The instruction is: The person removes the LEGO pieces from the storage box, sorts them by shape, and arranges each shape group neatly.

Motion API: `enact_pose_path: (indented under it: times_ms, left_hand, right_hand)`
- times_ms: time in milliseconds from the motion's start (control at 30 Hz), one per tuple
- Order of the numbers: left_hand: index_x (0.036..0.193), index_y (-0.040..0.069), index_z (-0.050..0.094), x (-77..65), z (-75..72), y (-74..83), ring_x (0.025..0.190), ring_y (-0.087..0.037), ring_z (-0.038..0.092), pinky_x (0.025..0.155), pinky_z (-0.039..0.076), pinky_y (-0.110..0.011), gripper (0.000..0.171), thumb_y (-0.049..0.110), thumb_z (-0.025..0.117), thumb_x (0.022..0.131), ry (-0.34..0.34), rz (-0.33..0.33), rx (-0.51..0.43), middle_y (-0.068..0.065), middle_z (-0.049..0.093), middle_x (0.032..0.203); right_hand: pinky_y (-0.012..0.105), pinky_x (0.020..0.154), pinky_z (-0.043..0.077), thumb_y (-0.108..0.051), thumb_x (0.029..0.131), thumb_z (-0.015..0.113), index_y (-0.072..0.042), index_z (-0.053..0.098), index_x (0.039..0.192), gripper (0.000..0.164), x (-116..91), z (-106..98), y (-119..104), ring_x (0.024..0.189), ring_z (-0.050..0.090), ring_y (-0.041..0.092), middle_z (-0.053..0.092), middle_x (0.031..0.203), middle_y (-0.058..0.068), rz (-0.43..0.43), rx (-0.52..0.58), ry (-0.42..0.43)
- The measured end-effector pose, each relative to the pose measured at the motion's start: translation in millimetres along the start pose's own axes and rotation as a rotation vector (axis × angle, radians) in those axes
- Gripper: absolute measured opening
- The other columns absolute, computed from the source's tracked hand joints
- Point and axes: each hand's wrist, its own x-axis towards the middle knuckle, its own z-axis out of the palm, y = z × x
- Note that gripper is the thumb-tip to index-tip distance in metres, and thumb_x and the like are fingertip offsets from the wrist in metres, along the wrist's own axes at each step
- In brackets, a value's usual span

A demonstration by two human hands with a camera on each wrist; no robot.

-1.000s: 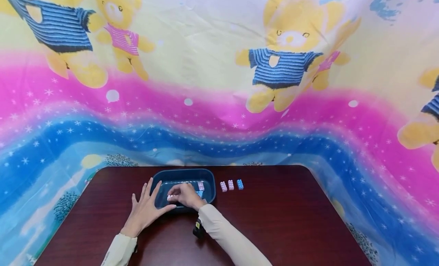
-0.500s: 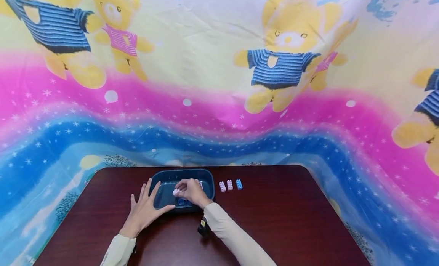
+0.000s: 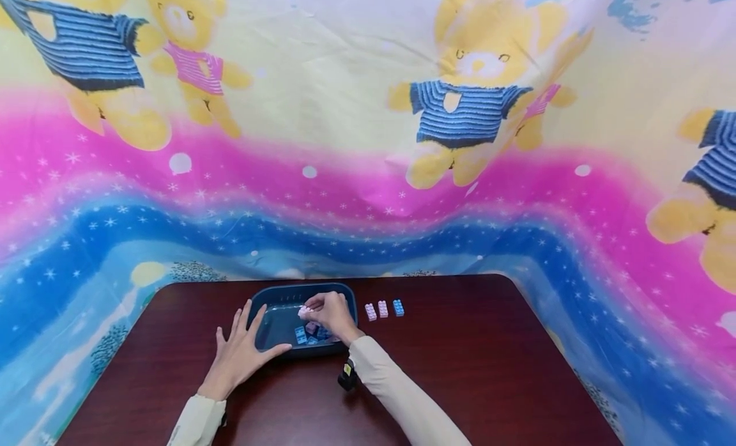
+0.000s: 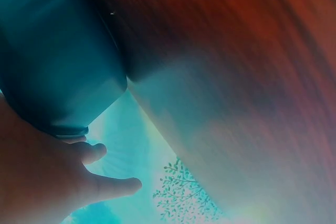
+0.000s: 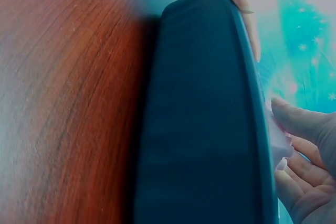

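Observation:
A dark teal plastic tray (image 3: 270, 292) stands near the far edge of the table, with several blue and pink toy bricks (image 3: 301, 335) lying in its near part. Over the tray, my right hand (image 3: 333, 315) pinches a pale pink brick (image 3: 305, 312) between thumb and fingers. That same pink brick (image 5: 278, 137) shows in the right wrist view just past the tray rim, partly hidden by it. My left hand (image 3: 238, 356) rests on the tray's left side, fingers spread and straight. In the left wrist view the left hand (image 4: 47, 177) touches the tray wall (image 4: 63, 56).
Right of the tray, two pink bricks (image 3: 376, 309) and a blue brick (image 3: 398, 307) stand in a row on the dark red-brown table (image 3: 460, 369). Behind the table hangs a printed bear cloth (image 3: 345, 229).
My right hand has risen and moved right over the tray with the pink brick. Blue and pink bricks it covered now show. The left hand stays in place.

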Motion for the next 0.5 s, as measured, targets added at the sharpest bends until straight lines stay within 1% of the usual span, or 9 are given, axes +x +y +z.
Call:
enact_pose_path:
  times_ms: [267,400,500]
  left_hand:
    - [0.169,0.008,0.024,-0.4,-0.5,-0.3,0.156,-0.056,0.009,0.110,0.002,-0.088,0.119,0.078,0.070,0.084,0.008,0.010,-0.002,-0.027,0.006,0.174]
    - [0.169,0.008,0.024,-0.7,0.4,0.3,0.156,-0.056,0.009,0.109,0.002,-0.089,0.119,0.078,0.070,0.084,0.008,0.011,0.000,-0.027,0.006,0.174]
    - [0.169,0.008,0.025,-1.1,1.3,0.5,0.156,-0.056,0.009,0.109,0.003,-0.089,0.119,0.078,0.070,0.084,0.006,0.007,0.006,-0.027,0.007,0.174]
  right_hand:
    - [0.022,0.069,0.060,-0.008,0.085,0.090,-0.001,0.083,0.096,0.015,-1,-15,-1,0.077,0.077,0.015,0.080,0.087,0.008,-0.039,-0.023,0.097]
    - [0.020,0.068,0.059,-0.010,0.086,0.090,-0.002,0.083,0.096,0.015,-2,-22,1,0.078,0.078,0.015,0.080,0.087,0.008,-0.024,-0.018,0.107]
    - [0.022,0.067,0.060,-0.011,0.085,0.090,-0.002,0.083,0.097,0.016,-2,-26,5,0.078,0.077,0.015,0.080,0.087,0.008,-0.005,-0.007,0.119]
